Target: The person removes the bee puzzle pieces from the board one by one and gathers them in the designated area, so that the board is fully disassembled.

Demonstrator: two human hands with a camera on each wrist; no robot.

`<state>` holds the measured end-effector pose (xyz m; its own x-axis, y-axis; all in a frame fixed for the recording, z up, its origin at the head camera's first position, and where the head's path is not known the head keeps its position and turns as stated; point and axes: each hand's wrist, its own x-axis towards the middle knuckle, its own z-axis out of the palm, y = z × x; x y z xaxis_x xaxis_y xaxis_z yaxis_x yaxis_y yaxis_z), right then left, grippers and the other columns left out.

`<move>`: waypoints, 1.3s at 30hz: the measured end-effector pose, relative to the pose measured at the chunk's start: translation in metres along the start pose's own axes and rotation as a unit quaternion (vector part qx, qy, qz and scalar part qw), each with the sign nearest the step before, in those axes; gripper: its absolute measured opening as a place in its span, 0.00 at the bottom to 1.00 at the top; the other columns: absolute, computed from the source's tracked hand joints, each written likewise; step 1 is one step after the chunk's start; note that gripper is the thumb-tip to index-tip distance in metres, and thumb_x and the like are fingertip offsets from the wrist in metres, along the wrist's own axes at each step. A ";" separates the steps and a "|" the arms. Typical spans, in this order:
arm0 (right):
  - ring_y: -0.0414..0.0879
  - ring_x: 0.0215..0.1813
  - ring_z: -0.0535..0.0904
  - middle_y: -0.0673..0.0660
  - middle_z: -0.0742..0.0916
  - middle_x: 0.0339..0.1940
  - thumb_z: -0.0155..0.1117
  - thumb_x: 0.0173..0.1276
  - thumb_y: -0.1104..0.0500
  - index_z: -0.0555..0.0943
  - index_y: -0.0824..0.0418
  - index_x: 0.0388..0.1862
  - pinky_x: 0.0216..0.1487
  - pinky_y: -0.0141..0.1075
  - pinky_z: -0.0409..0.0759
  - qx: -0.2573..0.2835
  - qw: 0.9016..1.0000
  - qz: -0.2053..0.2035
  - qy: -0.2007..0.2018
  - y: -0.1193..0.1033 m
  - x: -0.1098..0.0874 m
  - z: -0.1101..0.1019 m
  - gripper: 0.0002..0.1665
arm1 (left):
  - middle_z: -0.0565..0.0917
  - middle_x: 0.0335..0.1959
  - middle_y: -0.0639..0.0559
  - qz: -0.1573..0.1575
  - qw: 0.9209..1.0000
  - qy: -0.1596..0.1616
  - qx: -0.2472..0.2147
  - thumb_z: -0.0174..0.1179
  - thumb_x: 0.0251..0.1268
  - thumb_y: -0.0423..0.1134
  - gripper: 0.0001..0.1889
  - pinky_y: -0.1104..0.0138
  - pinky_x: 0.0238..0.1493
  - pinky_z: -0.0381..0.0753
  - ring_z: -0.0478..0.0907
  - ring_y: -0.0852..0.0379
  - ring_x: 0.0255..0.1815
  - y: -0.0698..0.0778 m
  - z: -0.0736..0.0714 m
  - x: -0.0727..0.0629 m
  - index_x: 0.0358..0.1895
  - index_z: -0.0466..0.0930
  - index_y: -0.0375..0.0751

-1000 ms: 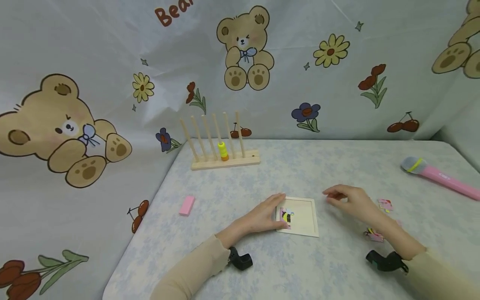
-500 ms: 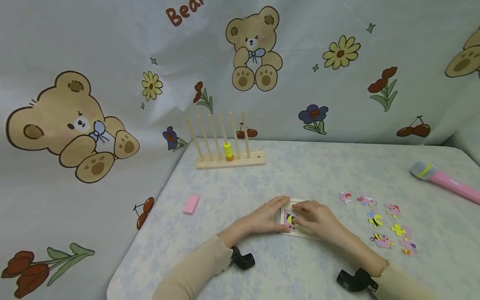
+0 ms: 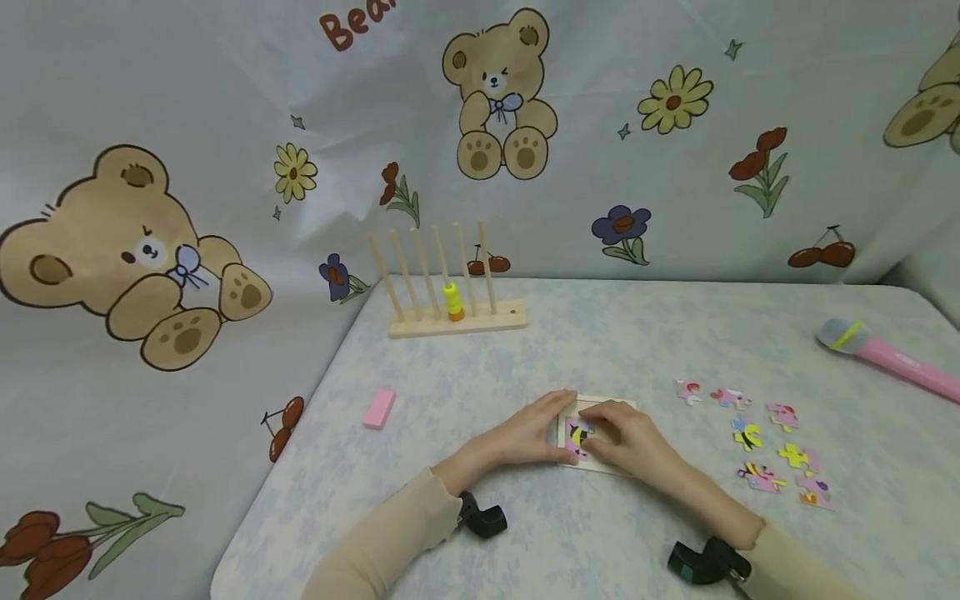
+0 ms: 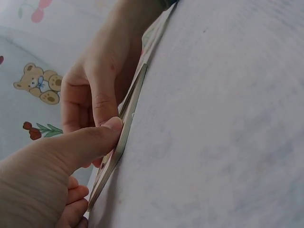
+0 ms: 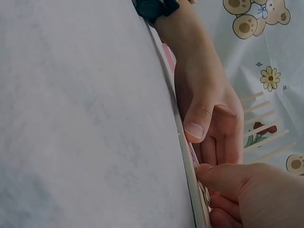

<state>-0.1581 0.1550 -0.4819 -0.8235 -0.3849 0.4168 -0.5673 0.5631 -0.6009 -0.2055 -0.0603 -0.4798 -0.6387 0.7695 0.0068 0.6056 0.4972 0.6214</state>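
A shallow square puzzle tray (image 3: 597, 470) of pale wood lies on the table in front of me. Joined pink and yellow puzzle pieces with a bee print (image 3: 576, 435) fill its left side. My left hand (image 3: 525, 435) grips the tray's left side, thumb at the near edge and fingers at the far one. Over the tray, my right hand (image 3: 637, 439) has curled fingers, thumb and fingertips pinching at the right edge of the bee pieces. In the right wrist view its thumb (image 5: 218, 176) presses down inside the rim; the fingers mostly hide what they pinch.
Several loose puzzle pieces (image 3: 747, 433) lie to the right of the tray. A pink microphone (image 3: 900, 362) is at the far right. Back left stands a wooden peg rack (image 3: 457, 327) with yellow and orange beads; a pink block (image 3: 379, 409) lies nearer.
My right hand has moved left from beside the tray to over it, at the bee pieces, uncovering the loose pieces. My left hand stays on the tray. The head view has shifted slightly.
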 end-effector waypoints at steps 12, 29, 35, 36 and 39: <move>0.44 0.43 0.81 0.52 0.84 0.44 0.72 0.52 0.70 0.81 0.65 0.47 0.44 0.38 0.80 0.016 0.999 -0.037 0.012 0.002 0.001 0.002 0.21 | 0.52 0.74 0.45 -0.002 1.000 -0.006 -0.008 0.65 0.57 0.54 0.49 0.61 0.69 0.53 0.47 0.55 0.73 0.003 -0.001 0.001 0.75 0.47 0.39; 0.46 0.44 0.81 0.53 0.84 0.44 0.72 0.49 0.72 0.82 0.65 0.48 0.44 0.38 0.80 -0.006 0.994 -0.105 0.044 0.002 0.004 0.005 0.24 | 0.52 0.74 0.45 -0.002 1.000 0.001 0.007 0.66 0.57 0.54 0.50 0.62 0.69 0.53 0.47 0.56 0.73 -0.001 0.000 -0.001 0.75 0.46 0.39; 0.44 0.43 0.80 0.52 0.83 0.45 0.72 0.49 0.71 0.82 0.65 0.49 0.41 0.43 0.81 -0.008 0.995 -0.094 0.042 0.003 0.002 0.007 0.24 | 0.51 0.75 0.46 0.011 1.000 -0.006 0.005 0.64 0.58 0.54 0.49 0.61 0.69 0.52 0.45 0.56 0.74 -0.003 0.002 -0.002 0.75 0.46 0.40; 0.44 0.42 0.80 0.52 0.83 0.45 0.72 0.49 0.71 0.82 0.65 0.49 0.41 0.43 0.81 -0.010 0.994 -0.095 0.044 0.003 0.001 0.007 0.25 | 0.50 0.75 0.46 0.014 1.000 -0.009 0.006 0.64 0.59 0.54 0.49 0.61 0.69 0.52 0.45 0.56 0.74 -0.003 0.003 -0.001 0.75 0.45 0.40; 0.45 0.41 0.80 0.53 0.83 0.44 0.71 0.49 0.72 0.81 0.65 0.49 0.41 0.37 0.80 -0.009 0.993 -0.104 0.052 0.005 0.002 0.007 0.25 | 0.50 0.75 0.46 0.020 1.000 -0.015 0.015 0.63 0.60 0.55 0.48 0.61 0.69 0.52 0.45 0.56 0.74 -0.003 0.001 0.001 0.75 0.45 0.40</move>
<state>-0.1624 0.1518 -0.4883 -0.6839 -0.4164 0.5991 -0.7235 0.4933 -0.4829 -0.2080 -0.0604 -0.4825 -0.5993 0.8005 0.0084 0.6454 0.4769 0.5967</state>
